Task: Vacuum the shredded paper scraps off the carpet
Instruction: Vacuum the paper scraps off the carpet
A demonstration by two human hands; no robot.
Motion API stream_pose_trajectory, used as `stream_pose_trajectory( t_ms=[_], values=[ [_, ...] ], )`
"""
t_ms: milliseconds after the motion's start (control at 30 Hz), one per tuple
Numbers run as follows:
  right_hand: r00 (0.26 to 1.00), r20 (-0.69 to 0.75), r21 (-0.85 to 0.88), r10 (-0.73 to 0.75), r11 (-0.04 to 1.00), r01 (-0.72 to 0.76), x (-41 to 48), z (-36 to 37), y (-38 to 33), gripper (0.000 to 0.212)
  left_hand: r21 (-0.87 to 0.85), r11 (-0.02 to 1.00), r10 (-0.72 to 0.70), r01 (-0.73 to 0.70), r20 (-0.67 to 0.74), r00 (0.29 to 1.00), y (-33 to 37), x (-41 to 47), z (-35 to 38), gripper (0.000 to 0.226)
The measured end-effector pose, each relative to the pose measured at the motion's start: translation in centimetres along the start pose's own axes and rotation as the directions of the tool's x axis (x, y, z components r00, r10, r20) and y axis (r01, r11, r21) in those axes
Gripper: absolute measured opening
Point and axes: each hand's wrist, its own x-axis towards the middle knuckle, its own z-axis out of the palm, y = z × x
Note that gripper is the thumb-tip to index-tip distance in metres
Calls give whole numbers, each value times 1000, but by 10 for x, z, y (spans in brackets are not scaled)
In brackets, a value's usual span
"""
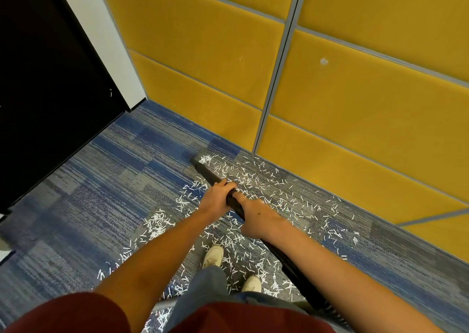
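Nearest us: maroon shirt, jeans, two white sneakers [213, 256] among white paper scraps [236, 241]. Our right hand [256, 218] and, further fwd, left hand [215, 197] both clench the black vacuum wand [232, 198]. Its nozzle tip [195, 162] touches the blue-grey carpet [101, 180] beside a scrap cluster, near the yellow wall panels [330, 104].

A dark red short-sleeved top [76, 312] is worn, its fabric seen at six and seven o'clock. Both forearms are left bare, and the left hand [215, 198] and right hand [256, 218] are ungloved. Faded blue-grey jeans [203, 289] are worn with cream-white lace-up shoes [213, 256] at six o'clock.
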Motion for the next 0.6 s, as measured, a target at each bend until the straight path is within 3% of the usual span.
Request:
stream_pose_trajectory(
  t_ms=[600],
  values=[
    [993, -46, 94, 106, 990, -102, -48, 11, 57, 77, -46, 988, 154, -150, 107, 982, 68, 1, 39, 29]
  ],
)
